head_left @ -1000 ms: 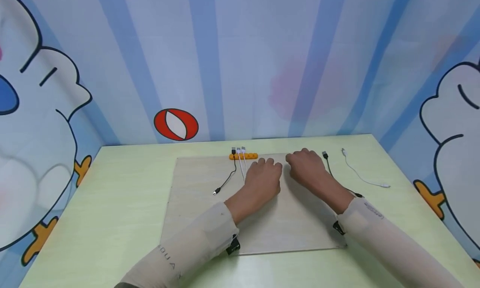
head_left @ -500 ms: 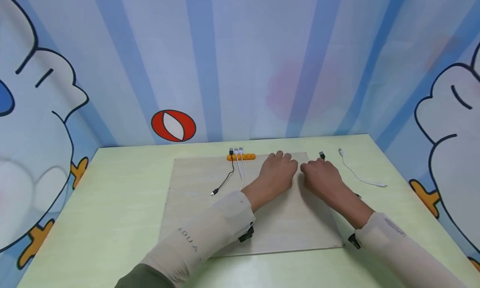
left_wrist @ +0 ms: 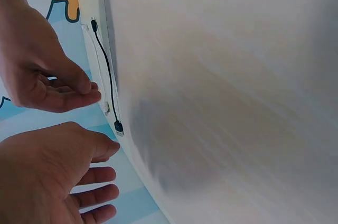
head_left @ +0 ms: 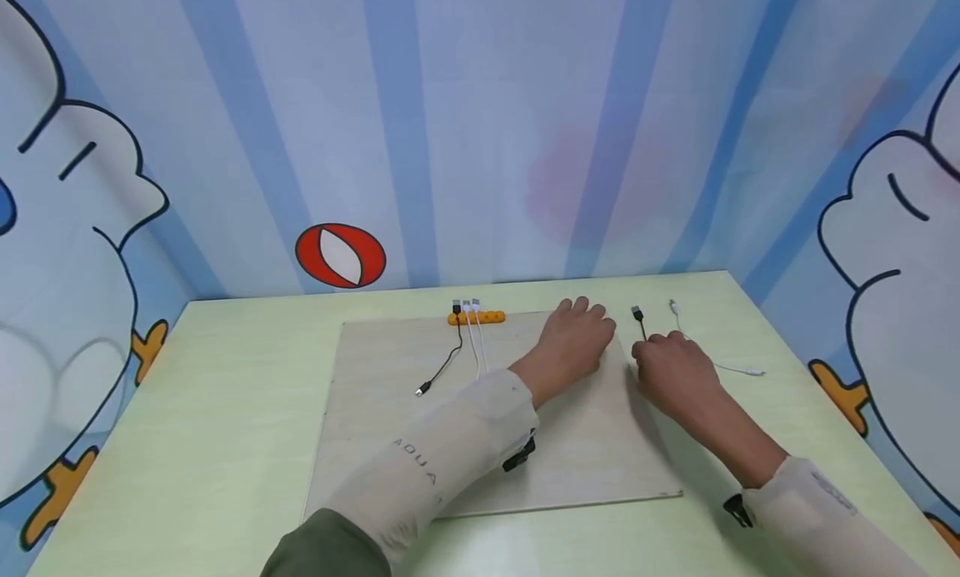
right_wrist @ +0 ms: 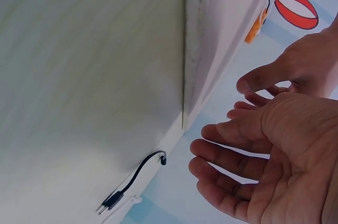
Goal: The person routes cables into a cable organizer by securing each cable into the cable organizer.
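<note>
In the head view my left hand (head_left: 570, 343) hovers over the top right of a pale board, holding nothing. Its fingers look relaxed in the left wrist view. My right hand (head_left: 678, 373) is beyond the board's right edge, over a short black USB cable (head_left: 638, 314) and partly hiding it. That whole black cable (left_wrist: 112, 81) lies on the table in the left wrist view, apart from both hands. The right hand (right_wrist: 264, 160) has loosely bent fingers with nothing between them. Beside the black cable lies a white cable (head_left: 738, 369), also partly behind the right hand.
An orange cable holder (head_left: 492, 317) sits at the board's far edge. One black cable (head_left: 446, 363) and two white cables (head_left: 476, 343) run from it over the board (head_left: 397, 444). The pale green table (head_left: 247, 410) meets a blue striped backdrop (head_left: 495, 143).
Both hands have moved to the right. The right hand has gone from above the board to over the black cable at the right. The cables appear to lie unmoved.
</note>
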Available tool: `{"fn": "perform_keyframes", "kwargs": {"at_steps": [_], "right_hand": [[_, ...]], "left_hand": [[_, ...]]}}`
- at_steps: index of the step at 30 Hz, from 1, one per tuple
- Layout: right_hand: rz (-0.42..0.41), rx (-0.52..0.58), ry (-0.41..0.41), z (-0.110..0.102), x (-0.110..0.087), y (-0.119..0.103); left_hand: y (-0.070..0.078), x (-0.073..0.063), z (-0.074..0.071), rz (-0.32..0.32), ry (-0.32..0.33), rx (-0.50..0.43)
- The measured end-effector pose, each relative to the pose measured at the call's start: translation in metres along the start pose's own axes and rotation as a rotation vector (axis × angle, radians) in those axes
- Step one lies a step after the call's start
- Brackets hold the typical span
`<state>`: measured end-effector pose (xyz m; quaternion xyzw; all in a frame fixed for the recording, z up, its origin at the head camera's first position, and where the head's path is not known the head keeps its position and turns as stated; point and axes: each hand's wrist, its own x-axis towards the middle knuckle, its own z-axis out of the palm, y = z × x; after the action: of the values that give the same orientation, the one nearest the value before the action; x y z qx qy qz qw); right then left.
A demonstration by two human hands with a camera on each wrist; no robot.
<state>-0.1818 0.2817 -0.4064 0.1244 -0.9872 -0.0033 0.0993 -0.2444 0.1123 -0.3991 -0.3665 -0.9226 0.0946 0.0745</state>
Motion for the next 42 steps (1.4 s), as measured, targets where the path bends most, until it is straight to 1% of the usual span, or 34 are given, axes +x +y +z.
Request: {"fn": "perform_keyframes", "kwargs": {"at_steps": [4, 7, 12, 15, 18, 21, 25, 28, 33, 36, 38, 42], "right_hand": [[0.023, 0.002, 0.008, 0.0, -0.003, 0.005], [0.046, 0.009, 0.02, 0.0, -0.006, 0.008], [0.069, 0.02, 0.024, 0.002, -0.011, 0.011], [0.079, 0.019, 0.023, 0.003, -0.013, 0.014], [0.086, 0.017, 0.026, 0.005, -0.016, 0.017], [0.102, 0.023, 0.024, 0.008, -0.02, 0.018], [0.142, 0.031, -0.014, 0.008, -0.023, 0.021], [0.164, 0.032, -0.053, 0.006, -0.026, 0.024], [0.185, 0.034, -0.113, 0.005, -0.029, 0.028], [0.194, 0.033, -0.128, 0.004, -0.031, 0.03], [0.195, 0.031, -0.129, 0.004, -0.032, 0.031], [0.193, 0.028, -0.13, 0.005, -0.032, 0.035]], "left_hand": [[0.003, 0.01, 0.003, 0.022, 0.016, 0.006], [0.007, 0.018, 0.005, 0.029, 0.014, 0.026], [0.016, 0.031, 0.011, 0.031, -0.015, 0.062], [0.019, 0.04, 0.012, 0.03, -0.027, 0.082], [0.019, 0.047, 0.015, 0.024, -0.041, 0.105], [0.017, 0.057, 0.02, 0.025, -0.067, 0.11], [0.019, 0.07, 0.026, 0.04, -0.103, 0.11], [0.022, 0.073, 0.025, 0.047, -0.123, 0.129], [0.027, 0.071, 0.023, 0.042, -0.155, 0.167], [0.028, 0.071, 0.023, 0.045, -0.151, 0.185], [0.027, 0.074, 0.023, 0.051, -0.152, 0.174], [0.026, 0.079, 0.025, 0.065, -0.132, 0.186]]}}
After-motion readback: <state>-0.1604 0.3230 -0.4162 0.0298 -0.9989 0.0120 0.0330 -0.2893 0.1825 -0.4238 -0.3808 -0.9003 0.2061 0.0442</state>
